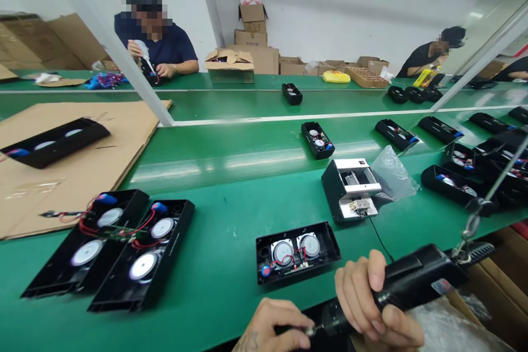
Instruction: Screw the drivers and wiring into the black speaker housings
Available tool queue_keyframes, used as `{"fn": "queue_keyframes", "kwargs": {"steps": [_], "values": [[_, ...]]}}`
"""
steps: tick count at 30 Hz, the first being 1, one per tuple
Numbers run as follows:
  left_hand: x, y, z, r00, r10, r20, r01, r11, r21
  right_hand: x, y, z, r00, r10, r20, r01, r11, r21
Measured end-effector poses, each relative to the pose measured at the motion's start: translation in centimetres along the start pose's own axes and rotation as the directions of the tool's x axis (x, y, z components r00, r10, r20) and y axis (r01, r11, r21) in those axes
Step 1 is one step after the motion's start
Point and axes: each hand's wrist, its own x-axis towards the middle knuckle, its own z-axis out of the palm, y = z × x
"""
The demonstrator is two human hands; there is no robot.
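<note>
My right hand point(371, 302) is wrapped around a black electric screwdriver point(416, 278), which hangs by a metal ring from a line at its rear end. The tool lies slanted, its nose pointing left. At that nose my left hand point(274, 327) is closed in a pinch; a small shiny metal piece shows by the fingertips, too small to name. Beneath the hands is a black surface, mostly hidden. Just beyond them lies a black speaker housing point(264, 250) with two round speakers and red wires. A screw feeder box point(350, 190) stands behind it.
Two wired speaker housings point(142, 264) lie at left, near a cardboard sheet point(124, 137) bearing another. More housings point(449, 184) are piled at right; others sit along the green belt point(231, 140). Across it, a person point(181, 47) holds a white tool. Open cartons point(507, 286) stand below right.
</note>
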Motion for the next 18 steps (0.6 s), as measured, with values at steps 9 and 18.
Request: {"fn": "queue_keyframes", "kwargs": {"steps": [9,18], "values": [[1.4,-1.2,1.5,0.971,-0.238,0.013,0.215,0.849,-0.482,0.2,-0.7,0.1,0.992,-0.129,-0.002,0.129,0.992,-0.019],[1.7,-1.0,1.7,0.956,-0.293,0.002,0.247,0.802,-0.544,0.3,-0.7,0.2,0.993,-0.119,0.006,0.119,0.992,-0.03]]}}
